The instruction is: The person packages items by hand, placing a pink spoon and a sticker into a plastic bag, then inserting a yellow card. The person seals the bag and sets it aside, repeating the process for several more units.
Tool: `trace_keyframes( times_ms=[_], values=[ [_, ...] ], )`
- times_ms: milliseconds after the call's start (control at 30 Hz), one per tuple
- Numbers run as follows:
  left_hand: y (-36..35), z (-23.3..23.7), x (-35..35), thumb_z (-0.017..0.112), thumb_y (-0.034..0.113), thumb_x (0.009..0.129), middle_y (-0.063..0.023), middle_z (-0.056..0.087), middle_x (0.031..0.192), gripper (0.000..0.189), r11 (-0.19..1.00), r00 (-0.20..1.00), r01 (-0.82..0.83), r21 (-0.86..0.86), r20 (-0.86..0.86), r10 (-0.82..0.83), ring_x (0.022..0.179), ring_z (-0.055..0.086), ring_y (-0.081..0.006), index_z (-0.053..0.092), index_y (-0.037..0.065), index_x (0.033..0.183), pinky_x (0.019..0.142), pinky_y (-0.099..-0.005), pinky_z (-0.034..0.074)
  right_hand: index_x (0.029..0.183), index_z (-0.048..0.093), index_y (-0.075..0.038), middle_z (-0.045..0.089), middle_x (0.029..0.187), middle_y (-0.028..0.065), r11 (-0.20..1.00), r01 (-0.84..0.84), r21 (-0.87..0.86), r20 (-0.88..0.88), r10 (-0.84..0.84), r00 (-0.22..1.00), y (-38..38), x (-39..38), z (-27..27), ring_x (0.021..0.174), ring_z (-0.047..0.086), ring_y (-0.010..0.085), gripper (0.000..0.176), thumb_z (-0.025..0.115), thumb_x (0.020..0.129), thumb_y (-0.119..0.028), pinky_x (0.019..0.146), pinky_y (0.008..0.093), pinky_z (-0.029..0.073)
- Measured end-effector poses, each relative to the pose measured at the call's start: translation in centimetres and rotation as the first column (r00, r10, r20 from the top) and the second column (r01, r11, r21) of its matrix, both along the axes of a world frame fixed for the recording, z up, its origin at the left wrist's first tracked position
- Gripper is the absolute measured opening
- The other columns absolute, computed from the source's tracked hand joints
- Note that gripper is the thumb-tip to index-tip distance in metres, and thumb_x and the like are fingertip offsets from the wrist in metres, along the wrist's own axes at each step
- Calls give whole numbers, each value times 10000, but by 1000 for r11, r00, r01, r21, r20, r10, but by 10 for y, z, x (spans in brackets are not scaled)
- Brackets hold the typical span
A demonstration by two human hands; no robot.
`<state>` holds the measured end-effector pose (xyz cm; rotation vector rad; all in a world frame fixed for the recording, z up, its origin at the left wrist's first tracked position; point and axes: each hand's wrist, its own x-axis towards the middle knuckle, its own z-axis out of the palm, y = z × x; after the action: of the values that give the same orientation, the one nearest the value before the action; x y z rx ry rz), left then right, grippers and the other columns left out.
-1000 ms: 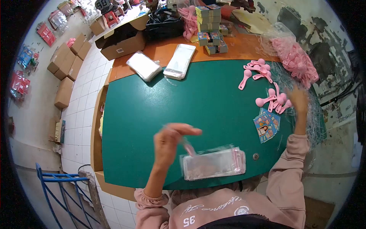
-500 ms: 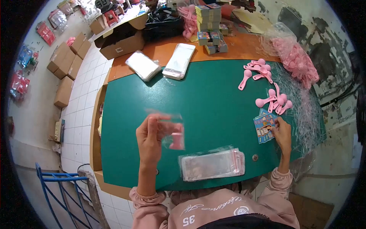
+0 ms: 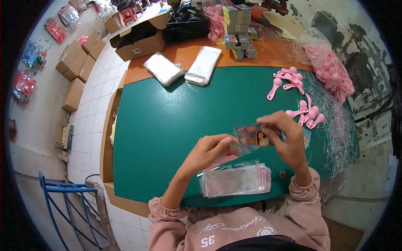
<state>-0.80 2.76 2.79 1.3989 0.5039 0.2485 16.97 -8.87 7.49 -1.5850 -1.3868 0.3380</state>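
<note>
My left hand point(image 3: 209, 152) is closed on a clear plastic bag point(image 3: 236, 146) with something pink in its lower part. A colourful printed card point(image 3: 255, 136) is pinched in my right hand point(image 3: 284, 136), at the mouth of the bag, its left end overlapping the clear plastic. Just below both hands lies a stack of clear bags point(image 3: 234, 180) on the green table point(image 3: 167, 125). More cards point(image 3: 307, 138) lie partly hidden behind my right hand, close to a group of pink spoons point(image 3: 312, 112).
More pink spoons point(image 3: 289, 77) lie further back. Two stacks of clear packets point(image 3: 163, 69) point(image 3: 203, 66) rest at the back left, near a cardboard box point(image 3: 140, 46). Bundled cards point(image 3: 236, 25) stand at the back. Plastic strands point(image 3: 335, 121) and a bag of pink items point(image 3: 331, 69) are on the right.
My left hand has moved right and down with the bag. My right hand has lifted a card from the pile and brought it left to the bag. The view has shifted slightly.
</note>
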Motion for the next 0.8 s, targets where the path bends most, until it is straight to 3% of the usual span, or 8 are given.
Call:
trace_keyframes(
  times_ms=[33,100,233,367,500,633,700,800],
  values=[
    [3,-4,0,415,214,934,-59,612,737,303,1000,1000,0,1,1,0,710,560,-81,604,-19,977,650,-244,478,951,607,-46,564,833,103,996,-75,-55,120,82,989,1,0,1,736,596,221,237,586,731,38,631,296,478],
    [8,-15,-1,432,233,927,-63,613,723,303,983,999,25,181,-32,-19,672,550,-83,592,-18,980,620,-256,461,954,600,-46,567,830,113,989,-113,-92,83,120,989,2,-3,0,735,591,246,246,586,723,35,628,306,472],
    [3,-6,6,442,246,921,-104,631,747,310,975,995,91,202,-52,-82,646,575,-123,575,-25,988,598,-265,450,907,587,-31,569,835,115,967,-211,-140,67,222,973,7,-8,-9,726,588,248,185,601,725,2,623,314,469],
    [2,2,10,474,278,901,-146,629,711,365,913,982,189,361,-82,-171,586,589,-221,499,8,1146,581,-297,453,880,578,-22,572,844,118,886,-371,-279,-89,361,928,15,-3,-18,725,589,254,168,627,722,-53,605,309,462],
    [0,-1,10,524,323,868,-179,611,660,580,847,964,194,494,-258,-70,569,591,-282,294,59,1331,595,-326,465,839,572,-9,572,750,117,896,-407,-178,27,418,908,23,2,-39,666,587,248,165,646,704,-70,584,302,456],
    [21,-15,-8,583,287,838,-165,640,746,668,842,947,267,469,-290,-139,636,618,-241,226,74,1360,638,-314,479,781,584,-4,566,632,56,852,-400,-339,-298,306,904,26,10,-49,585,545,140,154,675,694,-92,553,261,432],
    [39,-29,-22,635,232,805,-131,652,866,698,940,952,304,158,-21,-304,742,623,-190,235,81,1356,696,-303,487,772,600,-4,568,617,28,875,-336,-348,-364,204,909,28,16,-59,575,523,102,150,682,701,-107,546,248,423],
    [47,-37,-29,677,174,769,-124,638,921,709,983,984,180,44,-5,-180,821,595,-137,267,81,1340,729,-267,477,759,621,-6,572,650,-1,900,-301,-314,-492,117,863,30,21,-65,608,496,64,135,684,723,-120,538,223,405]
  ],
)
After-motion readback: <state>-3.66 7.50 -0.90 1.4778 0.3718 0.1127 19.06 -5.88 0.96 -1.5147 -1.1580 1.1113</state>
